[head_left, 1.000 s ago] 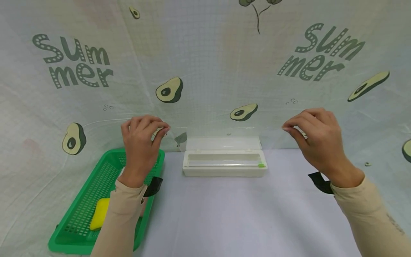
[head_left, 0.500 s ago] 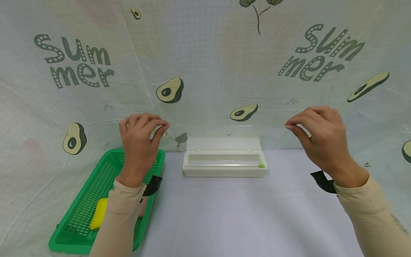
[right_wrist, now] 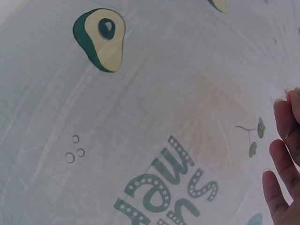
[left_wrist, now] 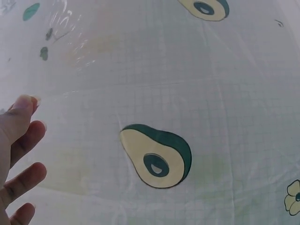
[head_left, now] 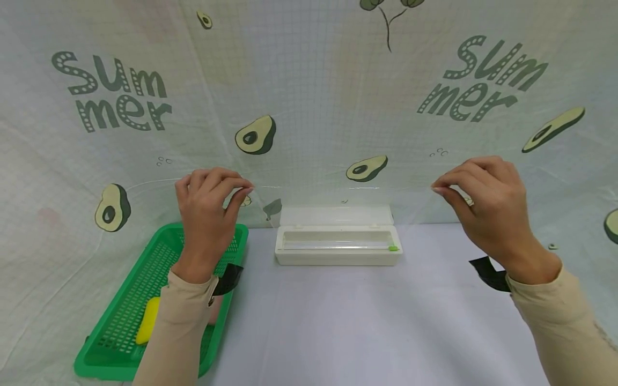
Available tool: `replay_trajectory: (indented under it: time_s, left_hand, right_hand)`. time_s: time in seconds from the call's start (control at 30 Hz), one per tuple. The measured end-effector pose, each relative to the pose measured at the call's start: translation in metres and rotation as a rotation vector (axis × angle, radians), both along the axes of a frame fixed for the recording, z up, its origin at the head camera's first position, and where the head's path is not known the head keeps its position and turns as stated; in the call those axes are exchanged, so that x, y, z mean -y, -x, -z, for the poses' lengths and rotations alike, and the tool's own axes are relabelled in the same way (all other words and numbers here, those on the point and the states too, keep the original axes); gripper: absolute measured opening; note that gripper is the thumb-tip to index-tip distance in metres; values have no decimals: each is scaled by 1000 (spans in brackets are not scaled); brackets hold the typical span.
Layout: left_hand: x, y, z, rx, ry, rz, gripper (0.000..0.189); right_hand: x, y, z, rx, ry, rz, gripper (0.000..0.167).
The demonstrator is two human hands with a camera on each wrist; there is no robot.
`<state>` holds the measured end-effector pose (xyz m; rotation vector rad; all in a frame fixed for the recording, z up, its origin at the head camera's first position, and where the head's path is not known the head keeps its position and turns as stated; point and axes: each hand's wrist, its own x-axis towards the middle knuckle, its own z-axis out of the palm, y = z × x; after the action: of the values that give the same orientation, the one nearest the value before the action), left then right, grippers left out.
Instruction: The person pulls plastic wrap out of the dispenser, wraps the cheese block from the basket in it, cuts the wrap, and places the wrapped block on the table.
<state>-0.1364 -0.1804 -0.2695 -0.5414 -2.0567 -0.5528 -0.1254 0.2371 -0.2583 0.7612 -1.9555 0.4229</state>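
Both hands are raised at the same height, well apart. A sheet of clear cling film [left_wrist: 75, 49] stretches between them, visible mostly by its glints. The left hand [head_left: 206, 222] pinches one end of it between thumb and index finger, with the other fingers loosely bent. At the opposite end the right hand [head_left: 490, 212] pinches the film with thumb and fingertips. Below and between them, a white cling film dispenser [head_left: 338, 259] lies on the table with its lid up. A clear roll lies inside, and a small green slider [head_left: 393, 248] sits at its right front edge.
A green mesh basket [head_left: 108, 370] stands at the left, partly behind the left forearm. It holds a yellow item [head_left: 148, 320] and a pink one [head_left: 214, 311]. A cloth backdrop [head_left: 309, 96] printed with avocados rises behind the white table [head_left: 338, 327].
The right hand has drifted slightly right and up, and the left slightly left and up, so the gap between them is a little wider. The dispenser and basket have stayed put.
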Motion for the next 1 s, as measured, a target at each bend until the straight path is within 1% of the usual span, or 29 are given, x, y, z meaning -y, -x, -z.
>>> replay_trajectory:
  time_s: [0.07,0.17,0.23,0.3,0.37,0.47,0.53,0.57,0.7,0.77,0.8,0.87,0.93,1.0]
  left_hand:
    - [0,-2,0,0,-2,4,12]
    - [1,-6,3,-5,-11,27,8]
    - [2,-10,5,-14,-31,57,7]
    - [3,-15,9,-23,-54,101,9]
    - [5,-21,13,-26,-69,144,4]
    - [9,-31,22,-19,-70,189,28]
    - [13,-38,30,-14,-51,213,42]
    - [15,-41,34,-10,-39,226,43]
    - [22,-52,54,7,17,301,42]
    - [26,-58,65,35,36,343,40]
    - [28,-61,71,52,44,364,39]
    - [31,-68,83,101,59,399,36]
    - [34,-76,94,174,75,417,34]
    - [37,-83,107,242,97,437,31]
  right_hand:
    - [0,-2,0,8,8,-7,53]
    - [-1,-8,2,20,7,-18,55]
    - [-1,-13,3,29,4,-21,57]
    - [-2,-19,5,40,-8,-24,59]
    - [-4,-26,7,52,-20,-34,60]
    - [-6,-36,12,77,-35,-79,59]
    - [-8,-42,16,103,-52,-118,59]
    - [-9,-46,19,121,-65,-138,58]
    - [-12,-56,32,172,-125,-270,50]
    - [-13,-61,39,206,-140,-349,43]
    - [-13,-63,44,221,-140,-393,39]
    - [-14,-69,54,271,-140,-441,32]
    - [-15,-75,65,349,-149,-465,26]
    - [-17,-82,78,427,-169,-470,20]
